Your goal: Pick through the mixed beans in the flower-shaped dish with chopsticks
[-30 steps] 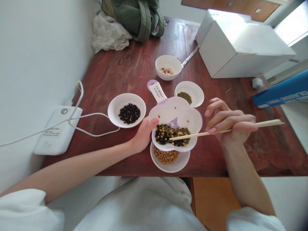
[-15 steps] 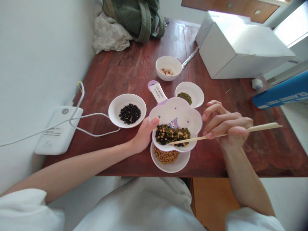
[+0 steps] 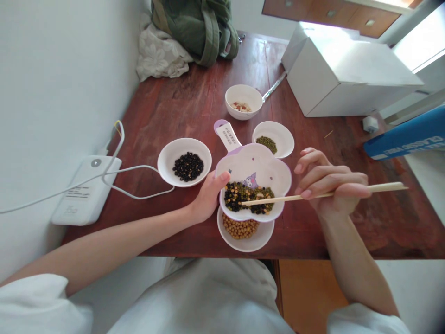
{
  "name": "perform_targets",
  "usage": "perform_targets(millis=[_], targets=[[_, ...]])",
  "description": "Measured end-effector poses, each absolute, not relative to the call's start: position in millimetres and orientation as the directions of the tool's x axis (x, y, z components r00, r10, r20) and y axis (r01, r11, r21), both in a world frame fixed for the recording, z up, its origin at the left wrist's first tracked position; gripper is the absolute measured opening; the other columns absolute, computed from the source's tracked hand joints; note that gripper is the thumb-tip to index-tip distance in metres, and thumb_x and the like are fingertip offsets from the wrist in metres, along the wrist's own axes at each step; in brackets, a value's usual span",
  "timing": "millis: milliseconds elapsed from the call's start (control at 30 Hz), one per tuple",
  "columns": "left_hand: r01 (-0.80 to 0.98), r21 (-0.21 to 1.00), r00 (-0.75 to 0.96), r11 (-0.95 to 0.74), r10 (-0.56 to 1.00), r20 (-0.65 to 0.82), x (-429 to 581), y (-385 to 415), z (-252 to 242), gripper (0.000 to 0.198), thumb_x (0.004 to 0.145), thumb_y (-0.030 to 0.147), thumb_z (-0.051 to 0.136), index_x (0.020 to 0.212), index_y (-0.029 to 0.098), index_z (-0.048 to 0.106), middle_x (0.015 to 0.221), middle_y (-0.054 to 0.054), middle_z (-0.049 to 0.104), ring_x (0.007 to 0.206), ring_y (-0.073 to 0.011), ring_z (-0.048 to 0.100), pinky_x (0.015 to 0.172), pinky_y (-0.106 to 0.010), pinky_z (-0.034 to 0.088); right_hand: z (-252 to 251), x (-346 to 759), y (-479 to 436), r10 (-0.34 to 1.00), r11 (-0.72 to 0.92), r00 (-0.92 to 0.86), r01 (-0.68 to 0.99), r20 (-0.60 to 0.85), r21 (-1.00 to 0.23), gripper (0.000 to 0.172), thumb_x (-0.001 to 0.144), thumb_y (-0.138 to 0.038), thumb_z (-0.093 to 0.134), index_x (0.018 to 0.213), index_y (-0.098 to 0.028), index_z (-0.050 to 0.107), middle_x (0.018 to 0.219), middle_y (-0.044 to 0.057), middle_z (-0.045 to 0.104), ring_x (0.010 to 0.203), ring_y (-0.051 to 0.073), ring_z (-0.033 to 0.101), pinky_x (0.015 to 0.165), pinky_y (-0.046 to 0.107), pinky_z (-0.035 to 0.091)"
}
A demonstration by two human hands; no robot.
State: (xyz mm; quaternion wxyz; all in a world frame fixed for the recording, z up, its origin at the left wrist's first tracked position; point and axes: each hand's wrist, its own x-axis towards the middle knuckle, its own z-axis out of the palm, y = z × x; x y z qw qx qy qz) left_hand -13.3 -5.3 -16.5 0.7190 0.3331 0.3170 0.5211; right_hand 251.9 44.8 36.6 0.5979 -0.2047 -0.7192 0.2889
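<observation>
My left hand [image 3: 209, 195] grips the left rim of a flower-shaped bowl [image 3: 269, 171] with a purple edge, thumb over the rim. Mixed black, green and yellow beans [image 3: 239, 197] lie in its lower part. Closed around a pair of wooden chopsticks [image 3: 385, 187] is my right hand [image 3: 332, 185]; their tips touch the mixed beans. Under the flower bowl, partly hidden, a white bowl [image 3: 266, 236] holds yellow beans. To the left is a bowl [image 3: 165, 162] of black beans, and behind on the right a bowl [image 3: 285, 139] of green beans.
At the back stand a white bowl [image 3: 243, 94] with nuts, a green bag [image 3: 191, 28] and a white box [image 3: 320, 79]. A power bank [image 3: 86, 195] with cables lies left; a blue package [image 3: 410, 134] and a small white adapter [image 3: 370, 124] are at the right.
The chopstick tips have shifted slightly left and up among the mixed beans. My left hand keeps its hold on the flower-shaped bowl. The whole view has tipped slightly.
</observation>
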Motion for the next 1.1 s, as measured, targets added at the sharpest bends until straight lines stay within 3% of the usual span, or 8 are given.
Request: perform_targets(millis=[200,500,1100], targets=[[-0.552,0.801,0.263,0.233,0.960,-0.099,-12.3,-4.7,-16.5,0.078,0.098,0.080,0.086,0.143,0.017,0.086,0.129,-0.017,0.095,0.138,-0.0485,0.085,0.127,-0.063,0.064,32.3,250.9,44.9,0.614,0.777,-0.297,0.061,0.731,-0.627,0.067,0.119,-0.071,0.062,0.070,-0.034,0.090,0.058,-0.002,0.079,0.073,0.024,0.080,0.106,0.052,0.063],[-0.544,0.814,0.240,0.204,0.967,-0.082,-12.8,-4.5,-17.1,0.076,0.100,0.079,0.085,0.142,0.016,0.087,0.134,-0.018,0.093,0.144,-0.0481,0.082,0.130,-0.061,0.061,32.6,247.6,44.6,0.590,0.784,-0.352,0.037,0.727,-0.619,0.060,0.116,-0.069,0.069,0.074,-0.033,0.091,0.059,-0.002,0.080,0.076,0.026,0.080,0.101,0.054,0.059],[-0.554,0.805,0.240,0.214,0.966,-0.092,-12.5,-4.7,-15.0,0.075,0.098,0.079,0.088,0.142,0.018,0.088,0.134,-0.018,0.094,0.143,-0.0487,0.082,0.128,-0.062,0.063,32.0,243.0,44.8,0.586,0.757,-0.396,-0.044,0.707,-0.652,0.058,0.114,-0.071,0.070,0.077,-0.033,0.091,0.063,-0.001,0.084,0.084,0.026,0.084,0.115,0.051,0.058]])
